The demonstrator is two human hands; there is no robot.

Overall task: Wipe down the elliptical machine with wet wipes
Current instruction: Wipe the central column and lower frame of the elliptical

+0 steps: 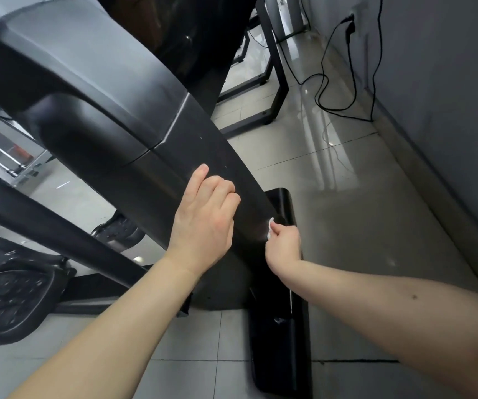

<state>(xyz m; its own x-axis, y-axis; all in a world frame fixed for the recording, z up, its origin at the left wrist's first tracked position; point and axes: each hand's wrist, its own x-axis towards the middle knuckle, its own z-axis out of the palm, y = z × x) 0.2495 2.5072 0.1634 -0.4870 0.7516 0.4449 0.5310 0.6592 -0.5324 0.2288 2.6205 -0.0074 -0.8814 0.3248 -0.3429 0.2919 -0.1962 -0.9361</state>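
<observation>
The black elliptical machine (111, 105) fills the left and centre of the head view, its sloping front column (203, 156) running down to a floor bar (281, 326). My right hand (285, 243) grips a small bunched white wet wipe (270, 227) and presses it against the lower edge of the column. My left hand (206, 217) rests on the column just above, thumb straight along the surface and fingers curled, holding nothing. Most of the wipe is hidden inside my right fist.
A textured black pedal (10, 295) sits at lower left. Black table legs (275, 70) stand behind the machine. A black power cable (344, 82) trails from a wall socket across the shiny tile floor. A grey wall (448, 96) runs along the right.
</observation>
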